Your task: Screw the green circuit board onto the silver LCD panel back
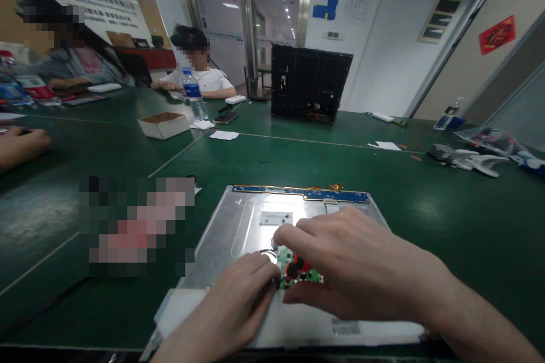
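Observation:
A flat silver display panel (217, 238) lies on the table in front of me, with a narrow blue circuit strip (272, 190) along its far edge. On the panel's middle is a small green circuit board (286, 255), partly covered by my hands. My left hand (238, 289) is closed, its fingertips pressed on the board's left edge beside thin dark wires (268, 250). My right hand (353, 266) curls over the board around a red and black screwdriver (298, 266). Its tip is hidden.
A black monitor housing (313, 82) stands at the back. An open cardboard box (164, 126), a water bottle (193, 93) and a phone (225, 117) are left of it. Gloves (464, 159) lie at the right. Two people sit at the far left; another person's hand (23, 147) rests nearer.

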A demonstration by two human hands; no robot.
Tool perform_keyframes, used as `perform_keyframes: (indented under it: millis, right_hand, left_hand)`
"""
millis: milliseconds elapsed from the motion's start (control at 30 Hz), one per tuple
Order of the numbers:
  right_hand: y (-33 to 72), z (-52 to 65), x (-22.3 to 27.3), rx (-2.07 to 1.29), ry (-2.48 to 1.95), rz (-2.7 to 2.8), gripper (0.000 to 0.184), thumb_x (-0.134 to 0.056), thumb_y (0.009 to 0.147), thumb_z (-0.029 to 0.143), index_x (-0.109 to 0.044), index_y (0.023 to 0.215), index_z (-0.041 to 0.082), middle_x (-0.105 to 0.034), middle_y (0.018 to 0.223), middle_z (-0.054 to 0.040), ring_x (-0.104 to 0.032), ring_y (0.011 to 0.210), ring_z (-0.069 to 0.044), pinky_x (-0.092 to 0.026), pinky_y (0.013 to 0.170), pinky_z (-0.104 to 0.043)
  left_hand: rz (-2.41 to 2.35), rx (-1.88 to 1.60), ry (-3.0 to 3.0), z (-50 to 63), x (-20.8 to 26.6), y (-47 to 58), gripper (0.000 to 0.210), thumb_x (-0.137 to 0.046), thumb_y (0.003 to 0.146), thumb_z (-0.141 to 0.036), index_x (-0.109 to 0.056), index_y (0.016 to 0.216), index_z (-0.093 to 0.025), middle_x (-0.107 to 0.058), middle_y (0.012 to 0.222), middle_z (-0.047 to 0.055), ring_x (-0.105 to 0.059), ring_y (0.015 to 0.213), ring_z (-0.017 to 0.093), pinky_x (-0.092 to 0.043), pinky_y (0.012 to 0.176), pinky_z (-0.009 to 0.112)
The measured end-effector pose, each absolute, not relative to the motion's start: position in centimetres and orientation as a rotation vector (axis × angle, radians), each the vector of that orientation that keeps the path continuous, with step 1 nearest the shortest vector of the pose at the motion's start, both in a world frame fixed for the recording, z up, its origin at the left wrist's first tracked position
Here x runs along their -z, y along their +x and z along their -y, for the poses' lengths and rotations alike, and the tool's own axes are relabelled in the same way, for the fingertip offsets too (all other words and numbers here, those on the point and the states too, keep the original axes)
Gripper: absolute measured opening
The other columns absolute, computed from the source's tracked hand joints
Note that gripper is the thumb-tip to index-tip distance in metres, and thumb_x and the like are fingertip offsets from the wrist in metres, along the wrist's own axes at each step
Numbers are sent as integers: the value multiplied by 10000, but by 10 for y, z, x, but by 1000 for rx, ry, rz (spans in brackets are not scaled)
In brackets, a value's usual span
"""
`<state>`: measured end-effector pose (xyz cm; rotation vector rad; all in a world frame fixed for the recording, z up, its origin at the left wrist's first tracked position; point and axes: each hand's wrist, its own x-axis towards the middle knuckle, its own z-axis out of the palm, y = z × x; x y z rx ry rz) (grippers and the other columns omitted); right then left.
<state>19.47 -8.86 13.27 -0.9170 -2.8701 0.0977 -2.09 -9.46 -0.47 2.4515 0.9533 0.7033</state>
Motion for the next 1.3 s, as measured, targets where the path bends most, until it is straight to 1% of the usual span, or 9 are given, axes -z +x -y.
perform_keyframes:
  millis: [100,200,300,500,600,733,933,1100,1300]
  right_hand:
    - [195,86,-129,-24,-946,2860,281,-600,934,478,-533,997,212,-669,728,11,-544,563,-149,-183,497,-297]
    - [195,86,-128,58,-933,2874,169,-548,966,367,-532,891,216,-640,658,20,-502,517,-136,-155,503,-304]
    - [194,88,-129,31,-894,2878,44,-510,941,246,-525,939,205,-652,720,11,-489,539,-132,-172,501,-300]
    - [193,89,-134,-82,-847,2885,176,-559,822,190,-500,988,192,-650,845,-3,-491,600,-135,-221,493,-291]
    - [194,89,-133,-77,-860,2888,132,-572,873,259,-507,972,199,-654,825,-1,-503,599,-136,-217,496,-292]
    - [195,87,-130,0,-919,2889,254,-600,925,444,-527,937,201,-665,732,5,-519,554,-137,-177,497,-301]
    - [194,88,-131,42,-885,2892,72,-549,942,259,-530,962,193,-667,764,1,-533,570,-138,-191,493,-305]
    - [194,88,-136,-75,-797,2918,147,-549,881,176,-520,1025,180,-657,892,-14,-518,648,-139,-246,514,-292]
    - [195,85,-134,-70,-831,2916,224,-598,942,390,-536,1026,192,-669,886,-13,-544,665,-146,-226,523,-292]
  left_hand:
    - [-941,-691,2446,95,6,-22,225,-456,873,-108,-607,993,-223,-653,952,57,-622,886,215,-536,832,340]
    - [-925,-711,2440,95,6,-22,220,-425,902,-104,-594,989,-216,-652,980,68,-622,924,217,-531,851,351]
    - [-914,-721,2431,95,5,-21,232,-413,905,-97,-577,1017,-216,-651,1023,74,-617,963,221,-528,851,348]
    - [-929,-732,2454,94,6,-21,207,-444,891,-125,-594,996,-222,-656,951,59,-623,883,216,-533,811,322]
    - [-932,-741,2458,94,5,-21,220,-450,865,-116,-597,991,-222,-655,944,58,-622,869,212,-534,802,317]
    - [-932,-713,2453,94,3,-20,239,-462,837,-101,-601,990,-221,-652,930,55,-616,848,209,-533,808,329]
    - [-942,-720,2442,95,2,-20,194,-447,877,-113,-581,972,-215,-653,965,67,-618,884,216,-530,812,340]
    - [-950,-711,2447,95,5,-20,184,-439,899,-125,-575,978,-220,-657,958,60,-624,881,216,-526,805,326]
    - [-938,-712,2436,95,5,-21,217,-452,845,-94,-581,972,-215,-650,959,60,-617,884,218,-529,802,332]
